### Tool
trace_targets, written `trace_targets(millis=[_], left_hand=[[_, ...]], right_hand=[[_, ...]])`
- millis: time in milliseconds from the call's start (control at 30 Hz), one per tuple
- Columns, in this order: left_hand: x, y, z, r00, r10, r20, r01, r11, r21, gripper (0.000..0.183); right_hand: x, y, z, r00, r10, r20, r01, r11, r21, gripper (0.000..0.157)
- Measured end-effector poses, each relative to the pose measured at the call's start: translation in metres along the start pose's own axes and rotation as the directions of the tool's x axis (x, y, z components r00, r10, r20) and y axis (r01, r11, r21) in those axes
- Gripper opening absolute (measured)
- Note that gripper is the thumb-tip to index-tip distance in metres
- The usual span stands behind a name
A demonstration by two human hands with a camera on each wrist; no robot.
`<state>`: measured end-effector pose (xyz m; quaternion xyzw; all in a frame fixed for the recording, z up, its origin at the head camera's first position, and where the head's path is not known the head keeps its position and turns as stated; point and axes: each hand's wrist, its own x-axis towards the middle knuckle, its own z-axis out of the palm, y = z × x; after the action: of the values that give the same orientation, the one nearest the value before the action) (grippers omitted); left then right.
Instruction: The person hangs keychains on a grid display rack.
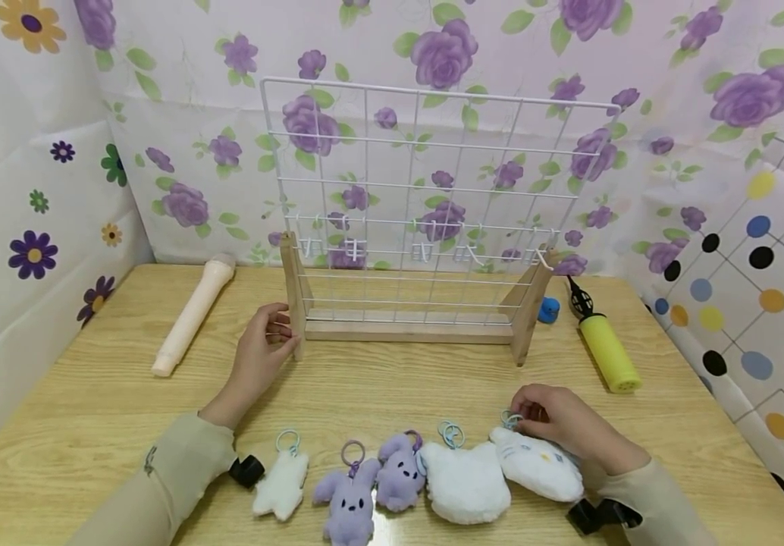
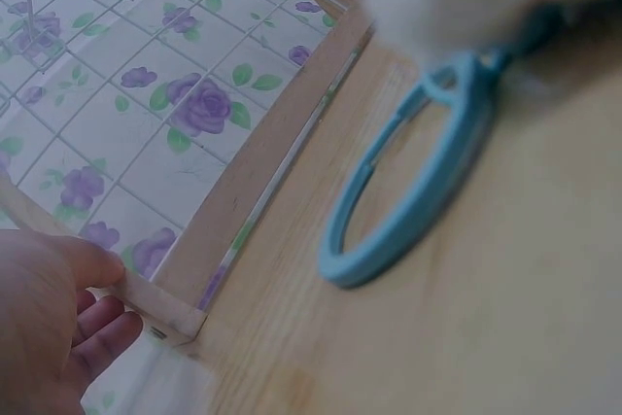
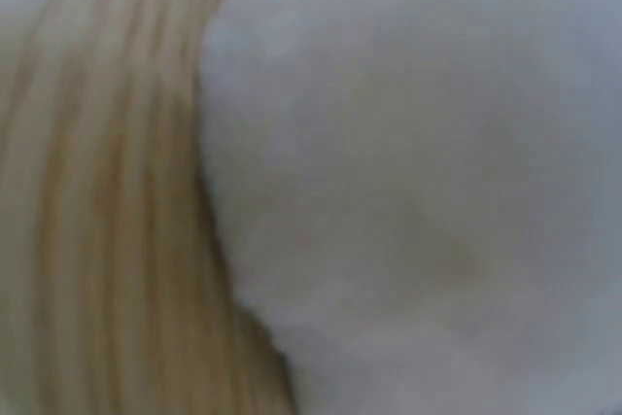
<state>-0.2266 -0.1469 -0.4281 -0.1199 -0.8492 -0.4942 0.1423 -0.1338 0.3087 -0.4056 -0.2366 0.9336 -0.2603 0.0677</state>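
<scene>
My left hand holds the left wooden leg of a white wire grid rack, thumb on one face and fingers on the other. In the left wrist view the thumb lies along the wood's edge. My right hand pinches the light blue ring of a white cat-faced plush keychain, which lies on its back at the front right. White plush fills most of the right wrist view, blurred. Beside it lies another white plush keychain. Several white hooks hang on the grid.
Two purple plush keychains and a small cream one lie along the wooden table's front. A pale tube lies at left. A yellow hand pump and a small blue toy are at right. Patterned cloth surrounds the table.
</scene>
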Motion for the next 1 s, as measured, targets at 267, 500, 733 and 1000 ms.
trace_targets(millis=[267, 500, 733, 1000], left_hand=[[-0.003, -0.003, 0.005, 1.000, -0.002, 0.013, 0.002, 1.000, -0.021, 0.052], [-0.004, -0.003, 0.005, 1.000, 0.006, -0.009, -0.006, 1.000, -0.012, 0.054], [-0.003, -0.003, 0.003, 1.000, 0.011, -0.012, -0.011, 1.000, -0.006, 0.055], [-0.001, -0.002, 0.001, 1.000, 0.016, -0.011, -0.016, 1.000, -0.003, 0.054]], right_hand=[[-0.002, -0.002, -0.003, 1.000, 0.004, 0.011, -0.004, 1.000, 0.001, 0.004], [-0.008, -0.006, -0.012, 0.998, 0.059, 0.006, -0.059, 0.998, 0.021, 0.005], [-0.011, -0.013, -0.026, 0.999, 0.006, -0.038, -0.006, 1.000, 0.001, 0.005], [-0.012, -0.018, -0.039, 0.998, -0.016, -0.063, 0.014, 0.999, -0.031, 0.005]])
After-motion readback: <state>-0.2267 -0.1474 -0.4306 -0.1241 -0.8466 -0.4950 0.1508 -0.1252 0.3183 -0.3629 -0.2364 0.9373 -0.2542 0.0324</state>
